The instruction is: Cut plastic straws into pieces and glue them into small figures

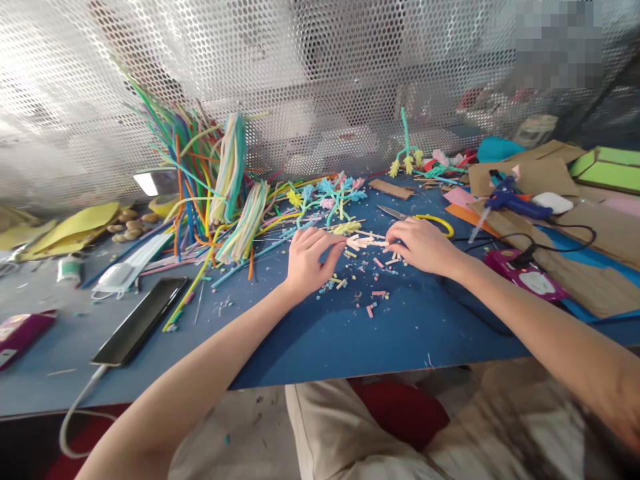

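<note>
Between my hands lies a pale cream pipe-cleaner piece with short side bits. The thumb and fingertips of my left hand pinch its left end. My right hand has its fingers closed at the right end, its fingertips partly hidden. Beside the right hand are scissors with a yellow handle, the blades pointing left. Just behind the hands lie blue and pink pipe-cleaner flowers on green stems. Small cut bits are scattered on the blue table below the hands.
Bundles of pipe cleaners stand at the back left, against a perforated metal screen. A phone on a cable lies at left. On the right are a blue glue gun, a magenta power strip with black cable, and cardboard sheets.
</note>
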### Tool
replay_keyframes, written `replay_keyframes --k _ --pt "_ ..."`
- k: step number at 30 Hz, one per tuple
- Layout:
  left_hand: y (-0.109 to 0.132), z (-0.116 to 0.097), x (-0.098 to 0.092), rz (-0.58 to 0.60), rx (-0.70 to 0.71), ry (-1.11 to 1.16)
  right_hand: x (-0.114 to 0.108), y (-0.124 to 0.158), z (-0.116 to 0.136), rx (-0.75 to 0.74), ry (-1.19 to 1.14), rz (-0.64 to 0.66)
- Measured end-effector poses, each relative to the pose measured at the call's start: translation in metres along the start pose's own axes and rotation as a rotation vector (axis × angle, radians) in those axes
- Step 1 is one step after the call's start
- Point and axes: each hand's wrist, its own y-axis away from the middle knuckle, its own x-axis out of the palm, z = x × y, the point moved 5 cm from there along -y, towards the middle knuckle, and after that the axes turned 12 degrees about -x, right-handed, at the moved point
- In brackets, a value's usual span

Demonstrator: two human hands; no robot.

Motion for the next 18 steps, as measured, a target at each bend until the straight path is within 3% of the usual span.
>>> replay_keyframes --k 10,18 --pt "0.000 0.000 0.000 -0.002 0.006 0.005 -0.020 0.001 0.003 0.112 -0.205 -0.278" --pt "0.000 -0.001 -0.001 0.001 0.001 0.000 -0.046 0.012 0.008 0.163 -0.313 -0.738"
